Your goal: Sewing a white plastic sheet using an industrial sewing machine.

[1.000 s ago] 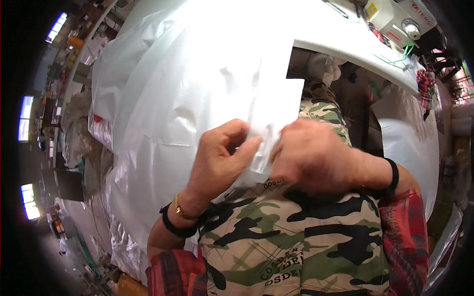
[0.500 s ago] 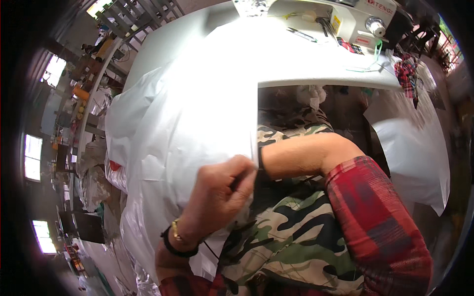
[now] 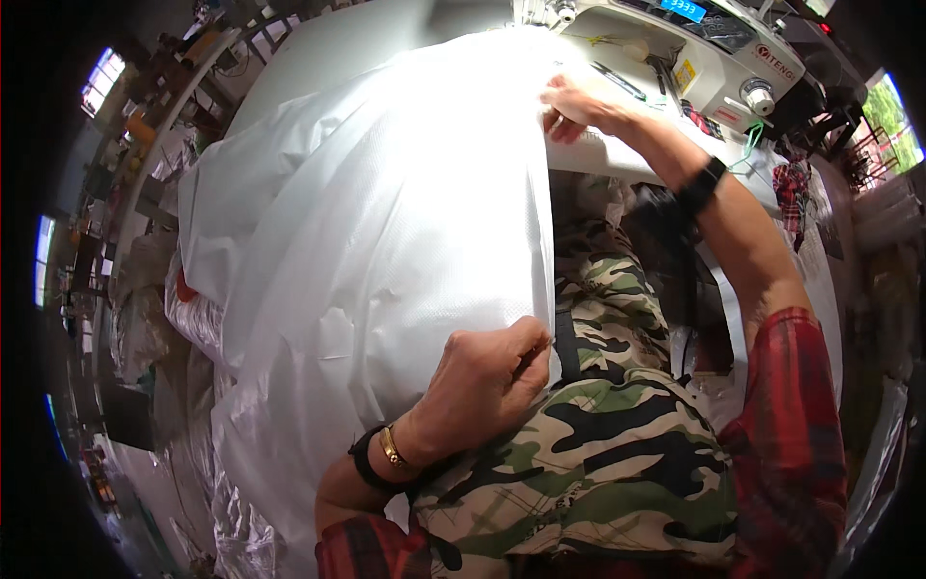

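A large white plastic sheet (image 3: 386,232) spreads over the sewing table and hangs down in folds toward my lap. Its straight right edge runs from near the sewing machine (image 3: 709,63) down to my left hand. Closed in a pinch, my left hand (image 3: 482,386) grips that edge near its lower end, above my camouflage-covered lap. My right hand (image 3: 582,106) reaches far forward, its bent fingers on the same edge close to the machine. Glare washes out the sheet beside those fingertips. The machine's needle area is not visible in the bright light.
A dark pen-like tool (image 3: 617,80) lies on the tabletop beyond my right hand. Green thread (image 3: 752,143) hangs by the machine's right end, near a scrap of red plaid cloth (image 3: 791,188). Crumpled clear plastic (image 3: 236,531) lies at the lower left.
My right hand has swung out from beside my left hand to the sheet's far edge near the machine. My left hand has shifted right and slightly down, still pinching the edge. The view has turned.
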`<state>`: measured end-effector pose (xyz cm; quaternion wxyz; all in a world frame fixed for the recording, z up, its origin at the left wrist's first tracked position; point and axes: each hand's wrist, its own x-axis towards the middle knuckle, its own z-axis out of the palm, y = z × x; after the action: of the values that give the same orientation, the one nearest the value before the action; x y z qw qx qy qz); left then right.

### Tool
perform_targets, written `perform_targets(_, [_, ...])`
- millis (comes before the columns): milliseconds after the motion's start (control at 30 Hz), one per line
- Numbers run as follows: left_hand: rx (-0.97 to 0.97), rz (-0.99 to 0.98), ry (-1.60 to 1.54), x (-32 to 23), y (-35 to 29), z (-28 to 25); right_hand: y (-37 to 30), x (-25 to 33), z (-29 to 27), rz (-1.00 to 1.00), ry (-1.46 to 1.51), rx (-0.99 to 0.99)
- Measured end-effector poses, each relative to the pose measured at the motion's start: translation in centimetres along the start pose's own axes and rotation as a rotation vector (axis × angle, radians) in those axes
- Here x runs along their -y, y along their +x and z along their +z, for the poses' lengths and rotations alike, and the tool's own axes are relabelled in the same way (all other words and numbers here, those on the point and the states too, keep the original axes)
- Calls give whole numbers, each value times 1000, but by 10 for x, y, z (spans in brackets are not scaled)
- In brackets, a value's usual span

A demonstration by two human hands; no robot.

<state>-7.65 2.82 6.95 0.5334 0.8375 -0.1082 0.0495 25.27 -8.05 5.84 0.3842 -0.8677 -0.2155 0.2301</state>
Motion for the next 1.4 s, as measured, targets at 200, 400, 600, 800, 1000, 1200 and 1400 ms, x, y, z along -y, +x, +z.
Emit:
perform_targets(200, [6,47,-24,-7,8,-2,57,20,12,-39,-223,-210])
perform_targets(400, [33,88,-69,-5,13,5,62,18,27,-46,-595,-494])
perform_targets(600, [91,102,-108,9,16,11,11,19,50,-94,-798,-531])
perform_targets(800, [165,122,-52,23,19,21,-41,29,65,-70,-889,-394])
perform_targets(1000, [233,100,36,34,22,25,-39,37,65,-160,-968,-377])
perform_targets(1200, [187,84,118,43,35,24,-13,29,59,-235,-949,-370])
perform_targets(1400, [86,76,198,56,65,24,23,28,45,-201,-925,-377])
